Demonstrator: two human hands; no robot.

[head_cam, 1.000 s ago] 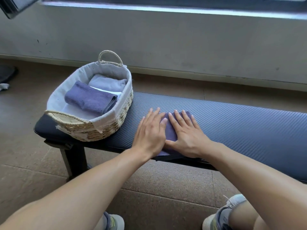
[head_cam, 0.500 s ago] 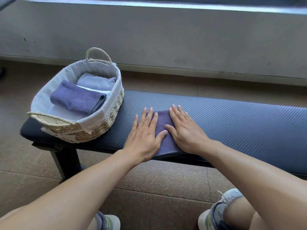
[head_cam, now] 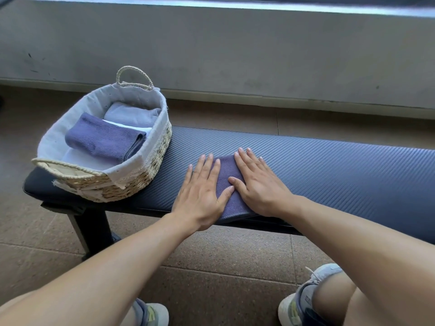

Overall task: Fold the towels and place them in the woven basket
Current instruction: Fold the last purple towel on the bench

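On the bench [head_cam: 329,175], one purple towel [head_cam: 227,177] under two flat hands, left hand [head_cam: 200,196], right hand [head_cam: 259,187], fingers straight, two folded towels in basket [head_cam: 150,165]

Padded bench [head_cam: 329,170]: long, dark blue, ribbed diagonal texture on the cushion, black metal leg [head_cam: 91,229] under its left end. Floor [head_cam: 223,274]: brown speckled tiles with thin grout lines. Wall [head_cam: 235,55]: grey, scuffed, pale skirting strip along its base. Two sneakers, grey with yellow-green accents: left sneaker [head_cam: 153,314], right sneaker [head_cam: 303,302], both on the floor near the bottom edge.
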